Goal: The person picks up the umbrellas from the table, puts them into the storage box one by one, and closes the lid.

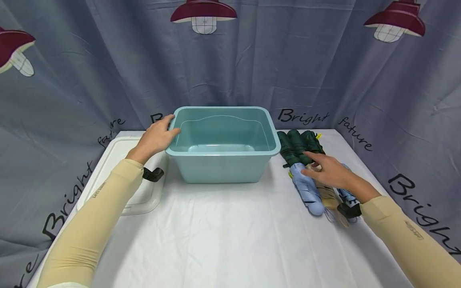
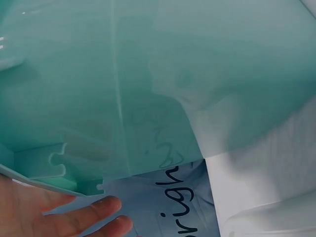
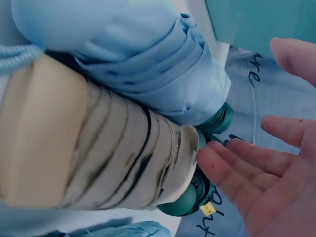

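Note:
A teal plastic bin [image 1: 216, 168] stands upright at the middle back of the table. My left hand [image 1: 156, 136] holds its left rim, with the thumb over the edge and the other fingers outside the wall. At the right lie several folded umbrellas: dark green ones [image 1: 296, 144] behind, a light blue one [image 1: 306, 190], a beige one [image 1: 327, 196] and a partly hidden blue patterned one [image 1: 346, 197] in front. Over them hovers my right hand [image 1: 329, 172], fingers spread. In the right wrist view its fingertips are close to the end of the beige umbrella [image 3: 123, 148]; contact is unclear.
A white lid [image 1: 138, 200] lies flat on the left side of the table, partly under my left arm. White cloth covers the table [image 1: 223, 232]. Grey-blue curtains [image 1: 252, 60] with printed lamps and lettering hang around the back and sides.

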Demonstrator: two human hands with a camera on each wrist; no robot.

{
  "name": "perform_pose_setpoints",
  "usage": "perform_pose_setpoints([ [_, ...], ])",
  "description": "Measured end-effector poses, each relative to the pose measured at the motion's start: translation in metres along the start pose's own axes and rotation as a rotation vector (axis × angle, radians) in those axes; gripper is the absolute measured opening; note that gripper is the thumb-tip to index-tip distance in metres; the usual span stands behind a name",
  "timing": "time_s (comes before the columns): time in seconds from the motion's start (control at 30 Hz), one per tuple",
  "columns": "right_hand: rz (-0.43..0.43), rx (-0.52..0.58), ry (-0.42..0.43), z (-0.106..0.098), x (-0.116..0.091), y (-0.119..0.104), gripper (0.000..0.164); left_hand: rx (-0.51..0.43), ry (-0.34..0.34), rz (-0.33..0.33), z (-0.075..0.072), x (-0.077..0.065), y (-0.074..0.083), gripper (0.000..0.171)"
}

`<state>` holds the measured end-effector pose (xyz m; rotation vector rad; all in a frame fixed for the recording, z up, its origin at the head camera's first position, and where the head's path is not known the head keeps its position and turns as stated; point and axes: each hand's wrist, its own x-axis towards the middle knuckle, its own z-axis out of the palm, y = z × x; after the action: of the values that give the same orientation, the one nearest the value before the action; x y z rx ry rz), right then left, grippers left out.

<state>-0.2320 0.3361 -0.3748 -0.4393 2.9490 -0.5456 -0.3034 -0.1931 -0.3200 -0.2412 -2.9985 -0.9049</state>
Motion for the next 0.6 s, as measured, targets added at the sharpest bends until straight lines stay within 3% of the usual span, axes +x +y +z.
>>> perform_pose_setpoints([
  [0.3,0.005,0.118,0.004,0.007,-0.014,-0.001,0.075,0.005,0.012,-0.012,0.0,-0.002,0.0,0.072],
  [0.6,0.025,0.135,-0.011,0.011,-0.012,-0.004,0.075,-0.004,0.011,-0.019,0.002,-0.001,0.0,0.072],
])
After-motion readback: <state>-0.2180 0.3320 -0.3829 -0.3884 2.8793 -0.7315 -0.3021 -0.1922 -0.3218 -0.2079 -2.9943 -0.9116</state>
